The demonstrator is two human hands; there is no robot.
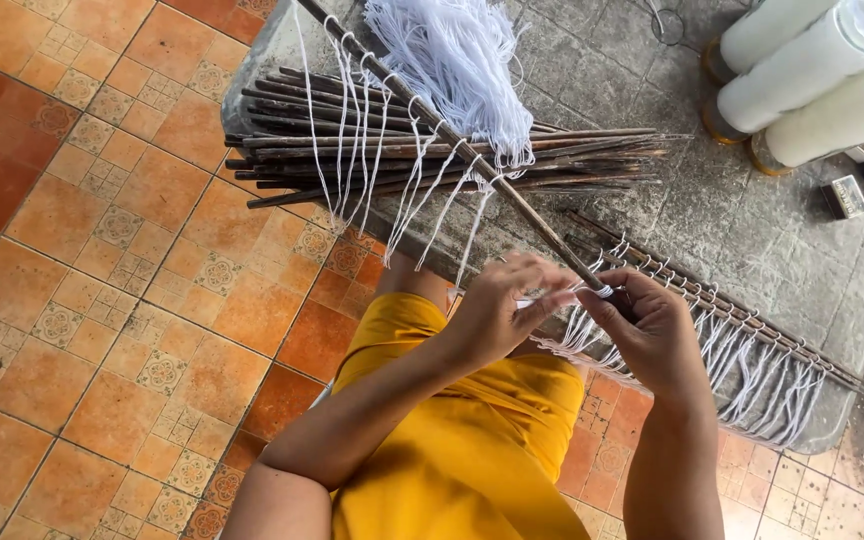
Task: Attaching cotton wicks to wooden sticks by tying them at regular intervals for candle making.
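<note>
My left hand (497, 305) and my right hand (652, 330) meet over the near end of a long thin brown stick (452, 130) that slants across the stone table. Both pinch a white string (562, 297) at the stick's end, and the right hand also grips the stick. Several white string loops (372, 150) hang spaced along the stick. A loose bunch of white string (457, 60) lies on the table behind it.
A pile of brown sticks (402, 150) lies across the grey stone table (752, 230). More sticks with white string fringes (752, 360) rest at the table's right edge. White cylinders (812, 70) and a small box (845, 197) sit top right. Orange tiled floor (102, 300) lies left.
</note>
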